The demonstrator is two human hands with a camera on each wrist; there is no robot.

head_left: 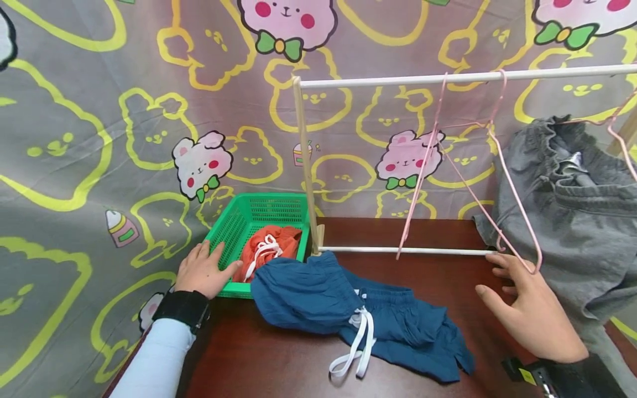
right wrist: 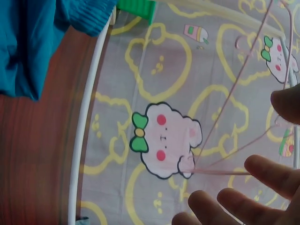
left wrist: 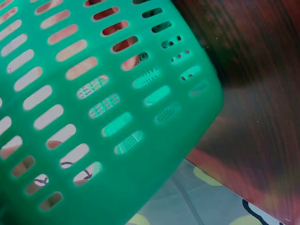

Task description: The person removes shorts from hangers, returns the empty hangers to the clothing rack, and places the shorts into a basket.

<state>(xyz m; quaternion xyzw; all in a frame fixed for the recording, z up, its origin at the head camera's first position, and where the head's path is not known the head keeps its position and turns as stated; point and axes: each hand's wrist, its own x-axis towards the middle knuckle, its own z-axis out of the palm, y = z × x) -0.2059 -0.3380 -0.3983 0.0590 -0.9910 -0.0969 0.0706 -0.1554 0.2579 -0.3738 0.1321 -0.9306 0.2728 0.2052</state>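
Observation:
At the left edge of a green plastic basket [head_left: 244, 202], my left hand [head_left: 203, 271] rests with its fingers spread. An orange garment [head_left: 286, 240] with a white drawstring lies inside. The left wrist view shows the slotted basket wall [left wrist: 154, 183] but no fingers. Blue drawstring shorts [head_left: 308, 296] lie on the table between my hands, with the white cord trailing toward me. My right hand [head_left: 537, 309] is beside the lower end of a pink hanger [head_left: 515, 193], holding nothing; its fingers [right wrist: 272, 176] are extended. Whether they touch the hanger, I cannot tell.
A rack with a white top bar [head_left: 378, 82], a wooden post [head_left: 306, 160] and a white lower bar [head_left: 378, 250] stands behind the shorts. Another pink hanger [head_left: 423, 160] hangs there. Grey trousers [head_left: 552, 237] hang at the right. Patterned cloth [head_left: 59, 138] covers the back and left.

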